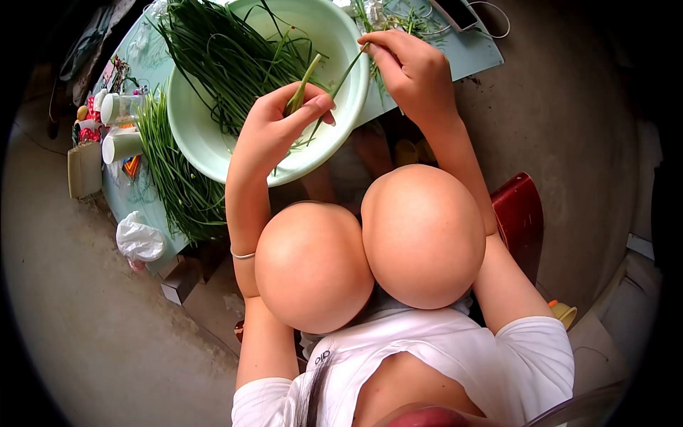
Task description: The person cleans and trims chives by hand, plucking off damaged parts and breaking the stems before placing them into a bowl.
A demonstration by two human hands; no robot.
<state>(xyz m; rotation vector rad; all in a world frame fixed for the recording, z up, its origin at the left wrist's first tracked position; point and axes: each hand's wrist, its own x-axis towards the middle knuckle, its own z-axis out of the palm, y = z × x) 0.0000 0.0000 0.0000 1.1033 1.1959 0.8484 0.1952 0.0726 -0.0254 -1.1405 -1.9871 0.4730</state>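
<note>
My left hand (279, 122) is closed over the near rim of a pale green basin (206, 158), with a few garlic chive stalks (304, 80) gripped between thumb and fingers. My right hand (414, 70) is raised past the basin's right rim, pinching one end of a chive leaf (346, 75) that stretches down toward my left hand. Inside the basin lies a large bunch of dark green garlic chives (235, 67), with small loose bits near its bottom. Another bunch of chives (178, 171) rests on the table to the basin's left.
White cups (122, 144) stand at the left edge of the light blue table (466, 60). A crumpled white plastic bag (140, 238) is at the near corner. Chive scraps (409, 21) and a phone-like device (455, 13) with a white cable lie at the right. My knees are raised close below the basin.
</note>
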